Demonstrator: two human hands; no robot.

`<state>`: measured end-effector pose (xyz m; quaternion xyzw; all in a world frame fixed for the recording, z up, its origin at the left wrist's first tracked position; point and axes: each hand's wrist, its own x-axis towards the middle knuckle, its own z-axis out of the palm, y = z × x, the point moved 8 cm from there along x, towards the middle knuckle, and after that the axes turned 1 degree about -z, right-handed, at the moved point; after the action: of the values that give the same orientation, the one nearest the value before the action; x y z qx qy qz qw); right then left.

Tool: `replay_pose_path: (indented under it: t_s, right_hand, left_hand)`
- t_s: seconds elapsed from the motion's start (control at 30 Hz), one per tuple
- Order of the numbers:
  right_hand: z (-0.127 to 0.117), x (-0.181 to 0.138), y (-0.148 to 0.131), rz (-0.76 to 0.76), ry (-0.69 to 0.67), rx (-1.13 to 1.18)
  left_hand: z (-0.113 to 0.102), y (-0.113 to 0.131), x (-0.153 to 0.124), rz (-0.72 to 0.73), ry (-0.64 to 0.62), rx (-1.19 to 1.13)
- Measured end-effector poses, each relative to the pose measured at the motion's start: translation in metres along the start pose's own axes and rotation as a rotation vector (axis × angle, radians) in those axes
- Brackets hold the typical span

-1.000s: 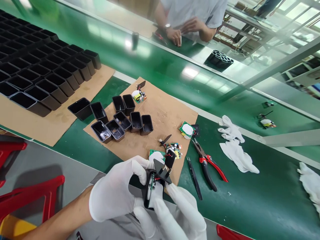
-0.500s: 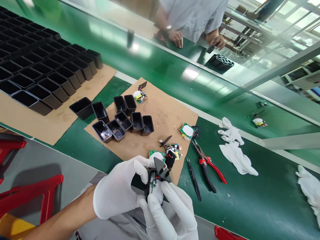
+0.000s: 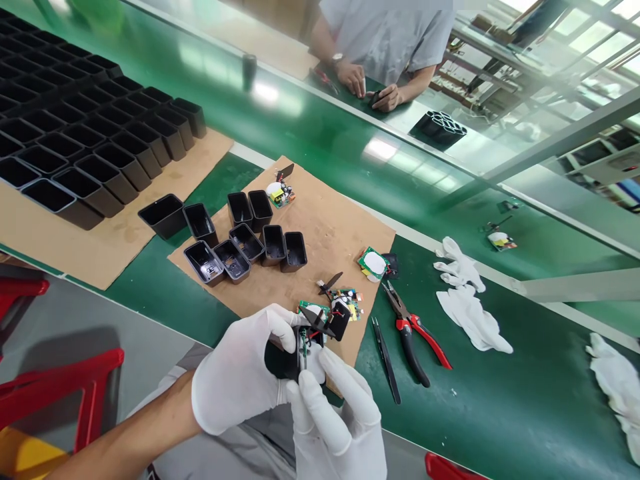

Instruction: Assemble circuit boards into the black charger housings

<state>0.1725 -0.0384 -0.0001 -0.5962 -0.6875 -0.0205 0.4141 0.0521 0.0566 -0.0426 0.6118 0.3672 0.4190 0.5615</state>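
Note:
My left hand (image 3: 235, 373), in a white glove, is closed around a black plastic housing (image 3: 280, 362). At the mouth of that housing sits a circuit board (image 3: 314, 364) with a white pad, partly inside; how deep I cannot tell. My right hand (image 3: 343, 420), also gloved, pinches the board from the near side with thumb and fingers. A black plate (image 3: 316, 323) hangs tilted over the opening, with red wires beneath it. Just beyond my hands, more circuit boards (image 3: 350, 300) with black plates lie on the brown cardboard (image 3: 325, 227).
Several black housings (image 3: 243, 242) stand on the cardboard, and many more (image 3: 100, 170) in rows at left. Tweezers (image 3: 386, 360), red-and-black pliers (image 3: 410, 333) and white gloves (image 3: 473, 317) lie to the right. Across the bench, a co-worker's hands (image 3: 387, 97) hold a small black piece.
The black plate has tipped down and to the left over the housing's opening. My right hand has shifted slightly left. The co-worker's hand with the black piece has moved left.

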Motion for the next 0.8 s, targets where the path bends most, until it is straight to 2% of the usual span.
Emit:
replay_pose_path:
  t_s: [0.13, 0.27, 0.33, 0.4, 0.5, 0.63, 0.7, 0.8]
  right_hand:
    - [0.003, 0.003, -0.003, -0.004, 0.031, 0.025]
    - [-0.002, 0.002, 0.01, 0.19, 0.24, 0.294]
    - [-0.002, 0.003, 0.018, 0.287, 0.284, 0.439]
    - [0.0, 0.01, 0.022, 0.323, 0.236, 0.499]
    - [0.001, 0.022, 0.019, 0.28, 0.109, 0.531]
    - [0.002, 0.03, 0.016, 0.215, -0.019, 0.596]
    - [0.0, 0.027, 0.016, 0.191, -0.003, 0.543]
    - [-0.008, 0.014, 0.012, 0.146, 0.11, 0.365]
  left_hand:
    - [0.0, 0.002, -0.001, 0.007, 0.04, 0.037]
    - [-0.001, 0.005, -0.001, -0.022, 0.072, -0.051]
    - [-0.002, 0.005, 0.0, -0.037, 0.057, -0.117]
    - [-0.002, 0.007, 0.001, -0.028, 0.003, -0.166]
    - [-0.003, 0.015, 0.003, 0.044, -0.076, -0.22]
    - [-0.006, 0.023, 0.003, 0.126, -0.098, -0.219]
    - [-0.006, 0.022, 0.002, 0.127, -0.078, -0.203]
    - [-0.006, 0.018, 0.0, 0.113, -0.022, -0.167]
